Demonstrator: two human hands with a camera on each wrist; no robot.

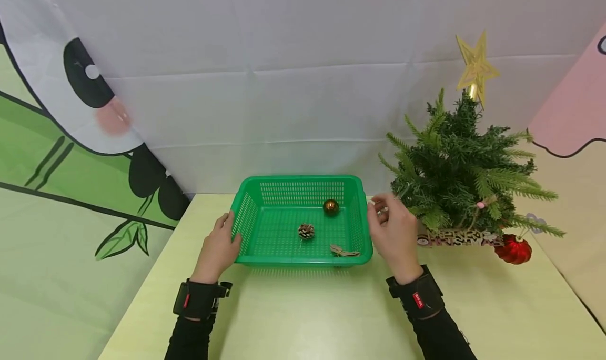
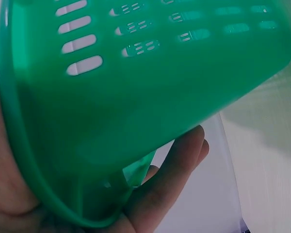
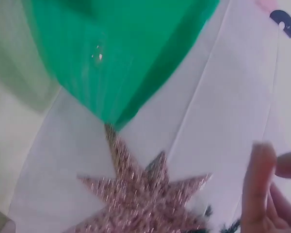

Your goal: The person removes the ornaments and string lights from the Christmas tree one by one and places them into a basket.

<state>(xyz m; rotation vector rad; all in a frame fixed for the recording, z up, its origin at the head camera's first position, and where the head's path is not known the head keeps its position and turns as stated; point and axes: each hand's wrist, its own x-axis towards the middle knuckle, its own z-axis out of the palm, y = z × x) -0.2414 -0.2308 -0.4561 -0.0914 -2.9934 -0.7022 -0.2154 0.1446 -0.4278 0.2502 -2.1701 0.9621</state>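
Observation:
My left hand point(image 1: 218, 247) grips the left rim of a green plastic basket point(image 1: 303, 261); in the left wrist view its fingers point(image 2: 172, 174) reach under the basket wall. In the basket lie a pine cone point(image 1: 305, 231), a shiny gold ball point(image 1: 331, 207) and a small brownish ornament point(image 1: 344, 251). My right hand point(image 1: 395, 233) is just beyond the basket's right rim, thumb and finger together. Below those fingers, a pink glittery star ornament point(image 3: 145, 199) appears blurred in the right wrist view, seemingly hanging from the pinch; no string shows. The head view mostly hides it.
Right of my right hand stands a small Christmas tree point(image 1: 468, 176), topped by a gold star point(image 1: 475, 68). At its base are a lettered sign point(image 1: 459, 239) and a red ornament point(image 1: 514, 249). A printed cloth point(image 1: 303, 102) hangs behind the table point(image 1: 303, 312).

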